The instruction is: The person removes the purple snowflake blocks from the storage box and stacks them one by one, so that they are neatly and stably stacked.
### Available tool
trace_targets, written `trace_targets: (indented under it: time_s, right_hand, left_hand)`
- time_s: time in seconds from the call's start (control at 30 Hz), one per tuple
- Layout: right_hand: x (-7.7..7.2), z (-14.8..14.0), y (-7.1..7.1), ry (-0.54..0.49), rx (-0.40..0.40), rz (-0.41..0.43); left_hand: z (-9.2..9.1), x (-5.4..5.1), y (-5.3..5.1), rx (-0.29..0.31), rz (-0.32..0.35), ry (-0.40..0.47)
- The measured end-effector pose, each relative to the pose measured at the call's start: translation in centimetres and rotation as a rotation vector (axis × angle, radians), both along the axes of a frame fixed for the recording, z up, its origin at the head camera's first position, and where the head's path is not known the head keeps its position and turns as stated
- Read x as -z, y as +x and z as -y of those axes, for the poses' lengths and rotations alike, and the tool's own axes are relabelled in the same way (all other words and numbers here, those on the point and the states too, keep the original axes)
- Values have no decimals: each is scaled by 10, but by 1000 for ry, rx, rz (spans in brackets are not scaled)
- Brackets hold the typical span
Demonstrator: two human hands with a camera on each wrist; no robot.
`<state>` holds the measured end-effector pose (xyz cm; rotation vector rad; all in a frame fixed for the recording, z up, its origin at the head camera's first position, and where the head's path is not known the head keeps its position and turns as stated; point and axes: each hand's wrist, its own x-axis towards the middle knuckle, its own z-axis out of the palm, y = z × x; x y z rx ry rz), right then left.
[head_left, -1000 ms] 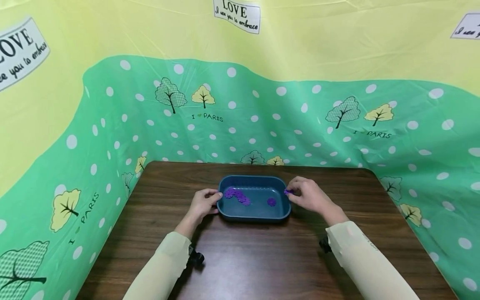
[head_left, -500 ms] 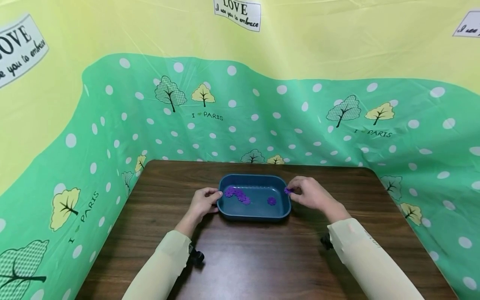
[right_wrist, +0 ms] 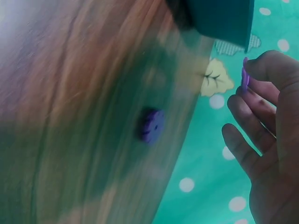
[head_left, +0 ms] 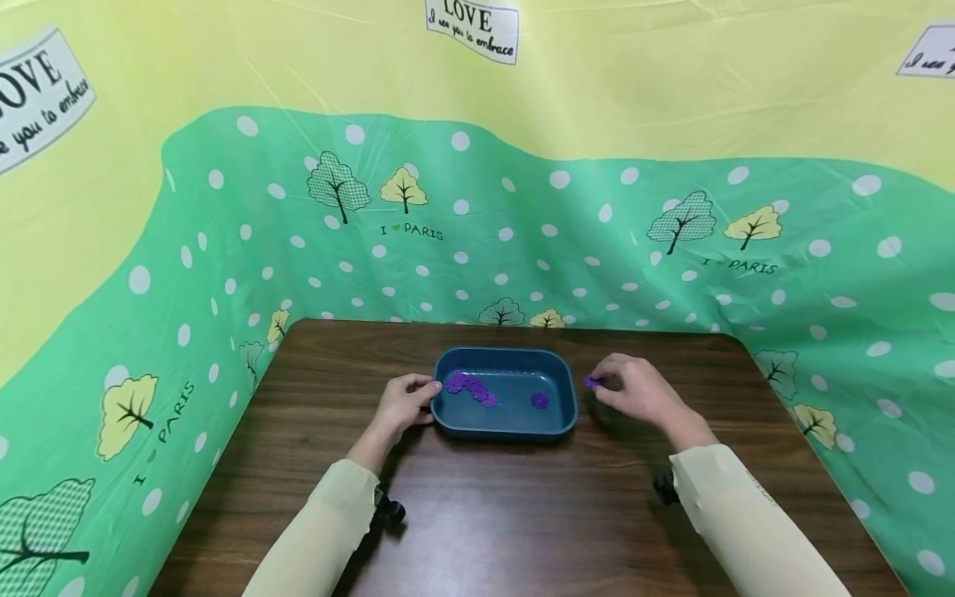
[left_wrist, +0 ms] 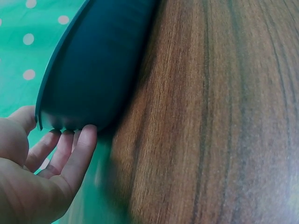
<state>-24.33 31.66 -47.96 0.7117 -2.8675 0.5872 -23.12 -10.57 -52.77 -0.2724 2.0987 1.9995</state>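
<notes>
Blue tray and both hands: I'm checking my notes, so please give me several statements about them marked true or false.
1. The left hand holds one end of the tray. True.
2. The right hand pinches a purple piece. True.
3. The right hand touches the tray. False: a gap separates them.
4. More purple pieces lie in the tray. True.
5. Every purple piece is in the tray. False: the right hand holds one outside it.

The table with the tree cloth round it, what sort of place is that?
Probably a screened-off corner for tabletop work: a printed cloth rises behind the table and along both sides, and a blue tray of purple pieces sits on top.
</notes>
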Motion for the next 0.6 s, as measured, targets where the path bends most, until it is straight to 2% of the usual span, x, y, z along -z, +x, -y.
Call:
trace_targets:
  time_s: [0.4, 0.6]
  right_hand:
    - [16, -40, 14, 18, 100, 54]
    - [27, -51, 16, 46, 133, 63]
  left_hand:
    - [0, 0, 1, -6, -7, 1]
    - [-1, 0, 2, -1, -8, -2]
